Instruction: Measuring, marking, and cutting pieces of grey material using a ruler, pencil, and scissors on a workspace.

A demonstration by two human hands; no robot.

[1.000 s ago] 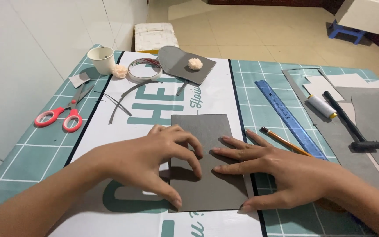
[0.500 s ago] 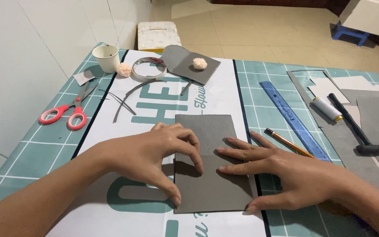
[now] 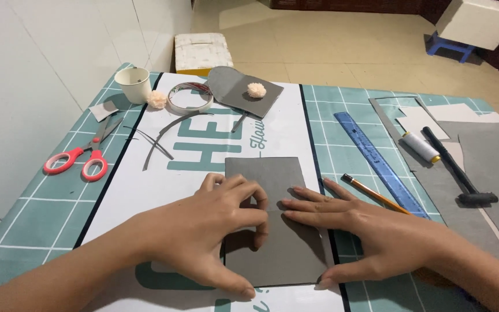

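Observation:
A dark grey rectangular sheet (image 3: 267, 173) lies flat on a white printed mat (image 3: 163, 185) in the middle of the table. My left hand (image 3: 209, 228) rests on the sheet's left half with fingers curled, fingertips pressing near its centre. Flat on the sheet's right half lies my right hand (image 3: 371, 231), fingers stretched toward the left hand and thumb at the lower right corner. Neither hand lifts the sheet; both press it down.
Red-handled scissors (image 3: 79, 159), a paper cup (image 3: 134, 84), a tape ring (image 3: 190, 97) and a grey piece with a pompom (image 3: 244, 92) lie behind. To the right are a pencil (image 3: 373, 193), blue ruler (image 3: 379, 163), thread spool (image 3: 421, 147), black hammer (image 3: 460, 170) and grey fabric (image 3: 492, 173).
My left fingers have curled in more tightly toward the sheet's centre. The right hand stays flat in much the same place. The view has shifted slightly.

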